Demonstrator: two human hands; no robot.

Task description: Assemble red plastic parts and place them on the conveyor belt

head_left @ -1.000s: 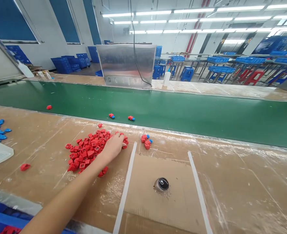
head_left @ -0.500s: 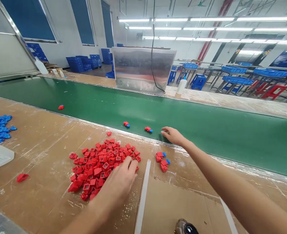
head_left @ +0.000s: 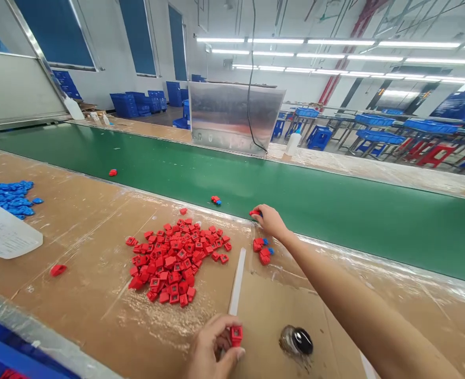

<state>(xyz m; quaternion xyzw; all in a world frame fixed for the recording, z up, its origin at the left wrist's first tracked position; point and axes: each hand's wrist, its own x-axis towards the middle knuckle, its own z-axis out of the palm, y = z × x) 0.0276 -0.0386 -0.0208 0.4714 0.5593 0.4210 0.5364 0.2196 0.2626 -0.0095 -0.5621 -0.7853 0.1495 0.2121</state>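
Note:
Between the thumb and fingers of my left hand (head_left: 215, 347) is a small red square-holed plastic piece (head_left: 236, 335), held above the cardboard. My right hand (head_left: 270, 220) reaches over the near edge of the green belt and pinches a red-and-blue toy piece (head_left: 255, 212), whose blue part is mostly hidden by the fingers. Another red-and-blue piece (head_left: 216, 200) lies on the belt to its left. Two joined red-and-blue pieces (head_left: 264, 256) rest on the table below my right hand. A big pile of loose red pieces (head_left: 172, 258) spreads left of the white tape strip (head_left: 238, 281).
The green conveyor belt (head_left: 335, 195) crosses the view, with a red piece (head_left: 112, 172) farther left. Blue pieces (head_left: 11, 197) and a translucent plastic container (head_left: 7, 231) sit at left. A black round object (head_left: 301, 341) lies on the cardboard. A blue bin (head_left: 15, 360) stands lower left.
My left hand has left the pile and come down and right with a red piece. My right hand has closed on a red-and-blue piece on the belt. The view has shifted slightly.

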